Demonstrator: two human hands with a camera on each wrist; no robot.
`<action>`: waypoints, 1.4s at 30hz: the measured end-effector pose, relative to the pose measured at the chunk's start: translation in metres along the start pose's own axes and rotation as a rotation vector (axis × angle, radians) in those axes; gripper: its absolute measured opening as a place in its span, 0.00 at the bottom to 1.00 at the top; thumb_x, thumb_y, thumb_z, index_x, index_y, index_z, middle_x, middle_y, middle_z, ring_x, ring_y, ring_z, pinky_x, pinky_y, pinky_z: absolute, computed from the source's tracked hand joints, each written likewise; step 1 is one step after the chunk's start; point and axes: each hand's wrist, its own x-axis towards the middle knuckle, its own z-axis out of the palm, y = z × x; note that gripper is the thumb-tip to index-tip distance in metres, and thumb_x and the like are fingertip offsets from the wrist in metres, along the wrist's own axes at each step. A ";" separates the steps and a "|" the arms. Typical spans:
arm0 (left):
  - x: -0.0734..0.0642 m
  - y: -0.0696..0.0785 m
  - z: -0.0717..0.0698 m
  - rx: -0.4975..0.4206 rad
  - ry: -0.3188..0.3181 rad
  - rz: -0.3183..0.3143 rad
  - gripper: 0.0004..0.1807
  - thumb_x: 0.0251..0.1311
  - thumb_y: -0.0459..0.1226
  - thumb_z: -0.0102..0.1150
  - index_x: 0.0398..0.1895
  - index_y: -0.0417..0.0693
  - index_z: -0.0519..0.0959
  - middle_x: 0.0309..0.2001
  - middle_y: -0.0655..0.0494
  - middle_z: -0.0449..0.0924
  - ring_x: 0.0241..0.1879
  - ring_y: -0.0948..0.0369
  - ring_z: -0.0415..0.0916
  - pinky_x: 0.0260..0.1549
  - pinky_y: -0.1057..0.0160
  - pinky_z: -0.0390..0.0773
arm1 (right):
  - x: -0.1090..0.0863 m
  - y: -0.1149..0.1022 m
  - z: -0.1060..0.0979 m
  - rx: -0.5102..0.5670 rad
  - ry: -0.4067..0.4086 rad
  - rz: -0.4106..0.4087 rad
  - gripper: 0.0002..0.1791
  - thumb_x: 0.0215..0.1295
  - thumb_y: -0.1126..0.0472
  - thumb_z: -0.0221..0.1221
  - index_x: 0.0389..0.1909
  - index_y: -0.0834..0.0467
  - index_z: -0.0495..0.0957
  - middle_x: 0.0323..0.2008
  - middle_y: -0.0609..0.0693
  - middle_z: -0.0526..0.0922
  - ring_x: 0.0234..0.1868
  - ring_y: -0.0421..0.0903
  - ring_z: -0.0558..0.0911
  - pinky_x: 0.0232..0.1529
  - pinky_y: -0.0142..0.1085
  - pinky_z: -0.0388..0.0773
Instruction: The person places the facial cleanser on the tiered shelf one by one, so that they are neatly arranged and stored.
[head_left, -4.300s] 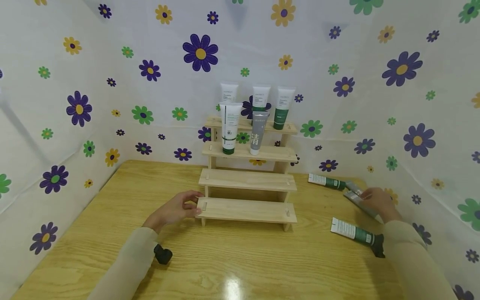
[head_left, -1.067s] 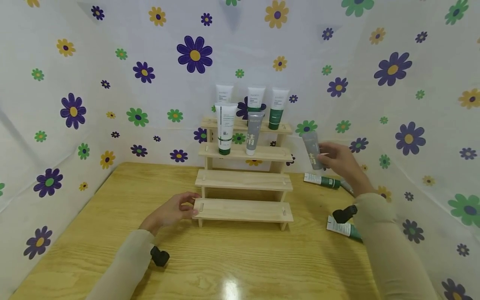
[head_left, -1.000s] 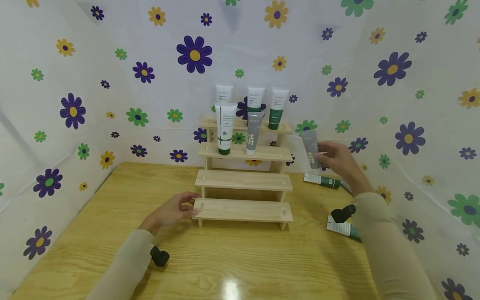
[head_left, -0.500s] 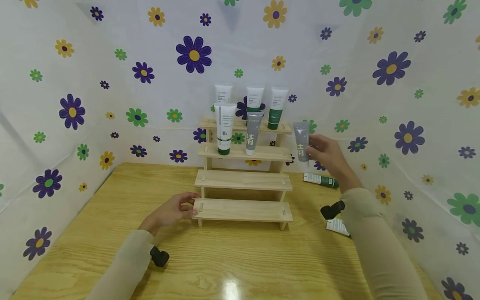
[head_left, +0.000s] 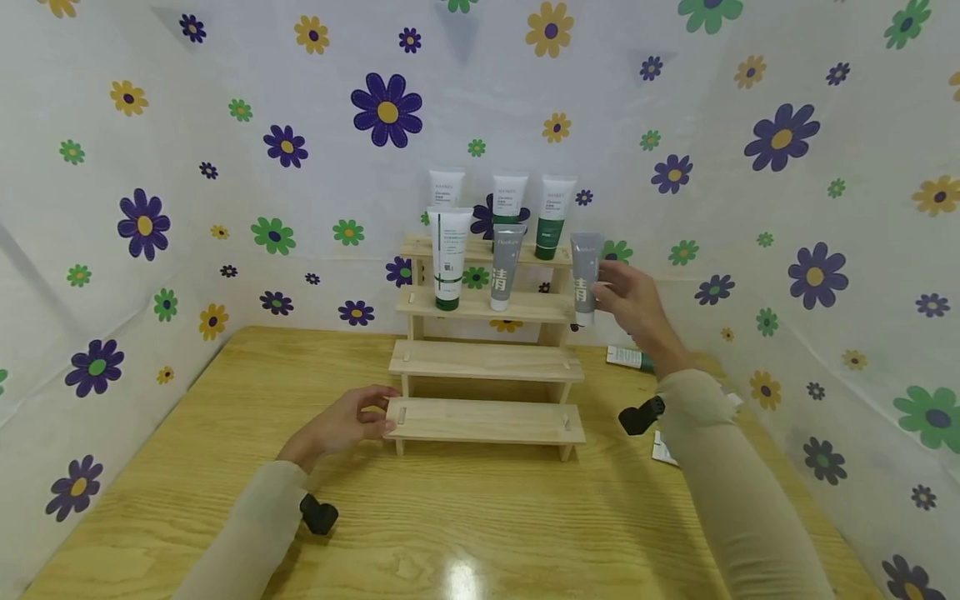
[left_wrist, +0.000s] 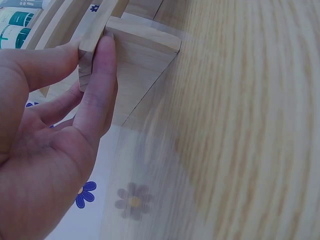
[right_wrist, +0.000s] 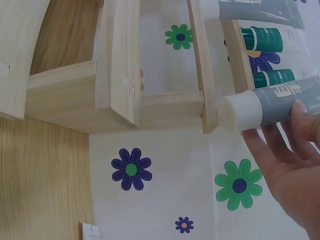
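Observation:
My right hand (head_left: 633, 302) holds a grey squeeze tube (head_left: 585, 271), cap down and nearly upright, at the right end of the second-highest shelf. In the right wrist view the tube's white cap (right_wrist: 241, 112) is beside that shelf's end; whether it touches cannot be told. My left hand (head_left: 347, 423) pinches the left end of the lowest step of the wooden tiered stand (head_left: 487, 419), thumb on one face and fingers under it in the left wrist view. On the same shelf as the held tube stand a white tube (head_left: 450, 258) and another grey tube (head_left: 506, 267).
On the top shelf stand three white-and-green tubes (head_left: 551, 217). More tubes lie on the table at right: a white-and-green tube (head_left: 628, 357) and a white tube end (head_left: 664, 450), both partly behind my right arm. Flower-printed cloth (head_left: 300, 83) surrounds the table.
My right hand has picked up the grey tube from the table at right, lifted it, and carried it left to the stand, turning it more upright. My left hand stays on the lowest step.

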 end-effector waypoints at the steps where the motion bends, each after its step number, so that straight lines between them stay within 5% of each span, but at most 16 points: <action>1: 0.000 0.000 0.000 -0.001 0.001 0.000 0.34 0.72 0.39 0.62 0.75 0.36 0.61 0.63 0.35 0.71 0.55 0.53 0.80 0.52 0.59 0.85 | 0.001 0.000 0.002 0.011 0.006 -0.008 0.26 0.79 0.68 0.50 0.76 0.64 0.63 0.73 0.65 0.69 0.72 0.64 0.73 0.67 0.55 0.75; 21: -0.001 0.001 0.002 0.020 0.022 -0.014 0.33 0.72 0.38 0.62 0.75 0.37 0.62 0.62 0.36 0.72 0.56 0.53 0.80 0.53 0.56 0.86 | 0.020 0.003 0.041 0.151 0.034 -0.044 0.25 0.78 0.72 0.49 0.73 0.65 0.65 0.73 0.65 0.69 0.71 0.63 0.74 0.67 0.51 0.77; 31: 0.000 0.000 0.002 0.021 0.018 -0.005 0.34 0.72 0.39 0.62 0.76 0.38 0.62 0.64 0.36 0.72 0.57 0.52 0.80 0.54 0.57 0.85 | 0.026 0.007 0.052 0.129 0.052 -0.074 0.25 0.80 0.70 0.47 0.74 0.60 0.65 0.74 0.61 0.70 0.74 0.59 0.72 0.70 0.50 0.75; 42: -0.001 -0.002 0.001 -0.006 0.009 -0.003 0.35 0.72 0.39 0.62 0.76 0.38 0.61 0.64 0.36 0.71 0.58 0.52 0.80 0.55 0.55 0.85 | 0.031 0.010 0.059 0.161 0.074 -0.102 0.24 0.79 0.73 0.45 0.74 0.65 0.63 0.72 0.67 0.71 0.73 0.62 0.72 0.70 0.51 0.74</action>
